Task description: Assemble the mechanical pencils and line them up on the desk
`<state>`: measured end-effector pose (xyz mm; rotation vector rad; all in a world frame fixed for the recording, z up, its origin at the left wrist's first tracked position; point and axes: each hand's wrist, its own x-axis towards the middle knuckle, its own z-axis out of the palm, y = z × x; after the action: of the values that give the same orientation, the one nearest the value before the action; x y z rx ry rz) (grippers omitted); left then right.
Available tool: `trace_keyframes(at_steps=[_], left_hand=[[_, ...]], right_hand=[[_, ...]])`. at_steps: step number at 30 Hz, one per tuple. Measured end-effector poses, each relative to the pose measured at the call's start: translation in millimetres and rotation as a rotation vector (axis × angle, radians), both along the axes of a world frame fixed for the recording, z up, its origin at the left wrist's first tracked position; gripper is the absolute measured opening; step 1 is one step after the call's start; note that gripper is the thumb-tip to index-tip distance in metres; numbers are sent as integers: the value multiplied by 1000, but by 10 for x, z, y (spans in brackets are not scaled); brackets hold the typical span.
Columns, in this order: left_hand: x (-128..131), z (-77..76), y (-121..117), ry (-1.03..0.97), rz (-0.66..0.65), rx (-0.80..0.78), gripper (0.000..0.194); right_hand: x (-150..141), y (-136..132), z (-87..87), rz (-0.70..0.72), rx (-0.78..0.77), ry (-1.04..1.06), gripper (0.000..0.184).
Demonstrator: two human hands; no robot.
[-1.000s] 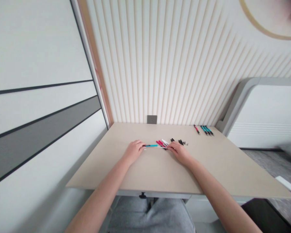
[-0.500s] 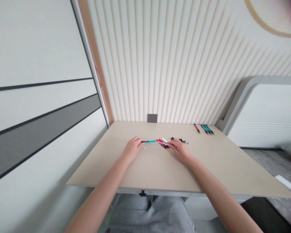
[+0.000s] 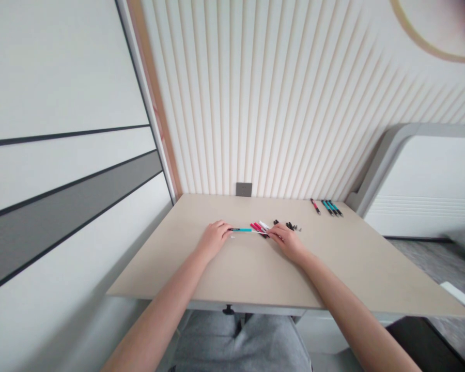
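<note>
A teal pen [image 3: 242,230] lies crosswise over the beige table [image 3: 256,268], held at both ends. My left hand [image 3: 214,239] pinches its dark left tip with closed fingers. My right hand [image 3: 288,239] has its fingers closed at the pen's right end, where a thin white part sticks out. Just behind the pen lies a small heap of red and white pen parts [image 3: 259,227]. A tiny white piece [image 3: 232,237] rests on the table below the pen.
Small black pen parts [image 3: 290,226] lie right of the heap. A red pen [image 3: 314,205] and several teal pens [image 3: 331,207] lie in a row at the back right. A grey socket plate [image 3: 243,189] sits on the slatted wall. A white cabinet [image 3: 426,181] stands right.
Both hands have stayed on the teal pen. The right hand drew slightly away and back, and the thin white part at the pen's right end shows again between the hands.
</note>
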<state>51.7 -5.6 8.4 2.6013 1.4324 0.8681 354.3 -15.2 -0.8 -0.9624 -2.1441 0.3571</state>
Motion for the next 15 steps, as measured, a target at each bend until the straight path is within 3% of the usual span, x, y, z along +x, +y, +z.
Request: trace_keyframes(at_steps=[6, 15], left_hand=[[-15, -18, 16, 1, 12, 1, 17], [20, -10, -16, 30, -41, 23, 16]], right_hand=[[27, 26, -22, -34, -9, 9, 28], [-64, -34, 16, 26, 3, -10, 29]])
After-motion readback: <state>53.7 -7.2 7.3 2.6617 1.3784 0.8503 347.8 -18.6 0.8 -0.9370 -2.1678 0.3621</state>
